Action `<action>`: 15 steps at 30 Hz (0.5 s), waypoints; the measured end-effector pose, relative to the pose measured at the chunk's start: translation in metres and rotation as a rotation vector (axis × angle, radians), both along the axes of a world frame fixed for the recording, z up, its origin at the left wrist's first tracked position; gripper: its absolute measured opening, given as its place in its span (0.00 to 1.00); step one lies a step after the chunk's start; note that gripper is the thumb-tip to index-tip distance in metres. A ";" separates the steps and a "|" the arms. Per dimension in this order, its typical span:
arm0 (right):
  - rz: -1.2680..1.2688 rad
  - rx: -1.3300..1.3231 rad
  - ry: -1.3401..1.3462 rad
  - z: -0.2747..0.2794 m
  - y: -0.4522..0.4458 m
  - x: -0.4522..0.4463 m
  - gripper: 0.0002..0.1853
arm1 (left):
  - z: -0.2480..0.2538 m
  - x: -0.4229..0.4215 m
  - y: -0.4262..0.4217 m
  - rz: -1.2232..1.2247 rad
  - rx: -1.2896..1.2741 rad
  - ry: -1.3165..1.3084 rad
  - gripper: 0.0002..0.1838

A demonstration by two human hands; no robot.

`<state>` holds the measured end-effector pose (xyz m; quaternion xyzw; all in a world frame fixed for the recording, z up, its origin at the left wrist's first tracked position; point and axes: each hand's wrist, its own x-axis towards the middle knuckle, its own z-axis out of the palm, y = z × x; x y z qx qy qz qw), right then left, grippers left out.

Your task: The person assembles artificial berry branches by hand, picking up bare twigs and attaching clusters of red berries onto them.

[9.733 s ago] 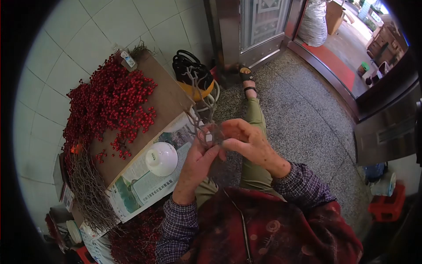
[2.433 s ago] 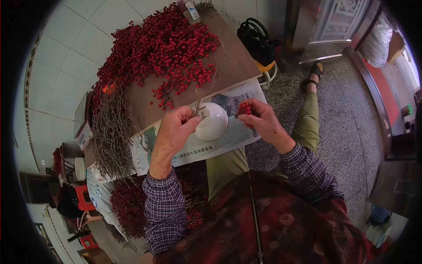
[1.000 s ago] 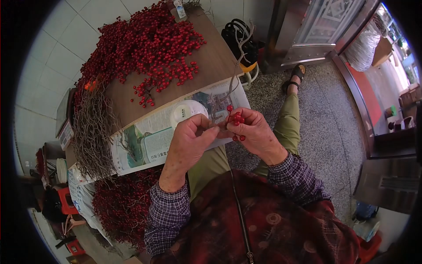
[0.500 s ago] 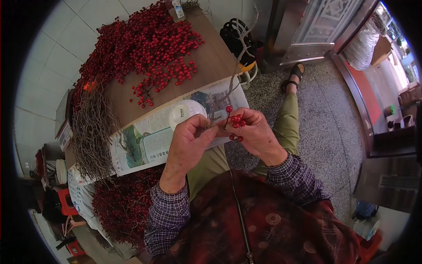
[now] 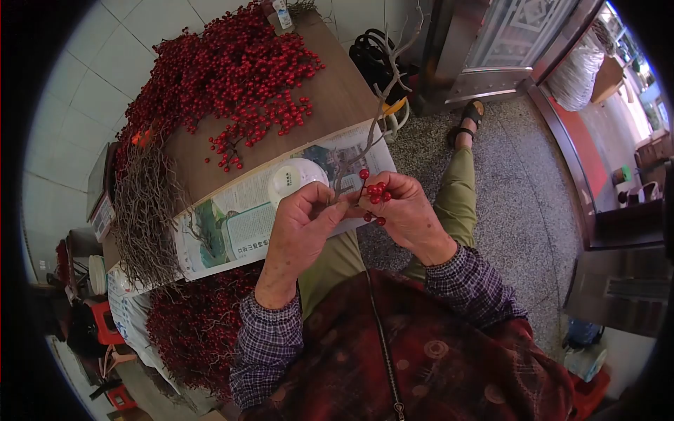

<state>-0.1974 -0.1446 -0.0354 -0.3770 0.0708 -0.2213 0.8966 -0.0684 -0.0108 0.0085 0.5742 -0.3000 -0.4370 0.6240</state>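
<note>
My left hand pinches the lower end of a bare, forked twig, which rises up and to the right past the table edge. Between the fingers of my right hand is a small sprig of red berries, with berries showing above and below the fingertips. Both hands' fingertips nearly meet over the newspaper's near edge; the exact joint between sprig and twig is hidden. Just behind my left hand a round white container rests on the newspaper.
A large heap of red berry sprigs covers the back of the brown table. Bare twigs lie bundled at the left end. More berry sprigs sit below on the left. A metal door stands at upper right.
The twig has tilted slightly, its top shifting to the right. Both hands keep nearly the same place and grip.
</note>
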 end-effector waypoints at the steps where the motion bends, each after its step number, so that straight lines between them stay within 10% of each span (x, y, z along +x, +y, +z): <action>1: 0.007 -0.013 0.012 0.000 0.000 0.000 0.01 | 0.000 0.000 0.000 -0.006 -0.002 -0.007 0.02; 15: -0.103 -0.184 0.075 -0.023 0.000 0.008 0.03 | -0.011 -0.006 -0.009 0.061 -0.060 -0.110 0.04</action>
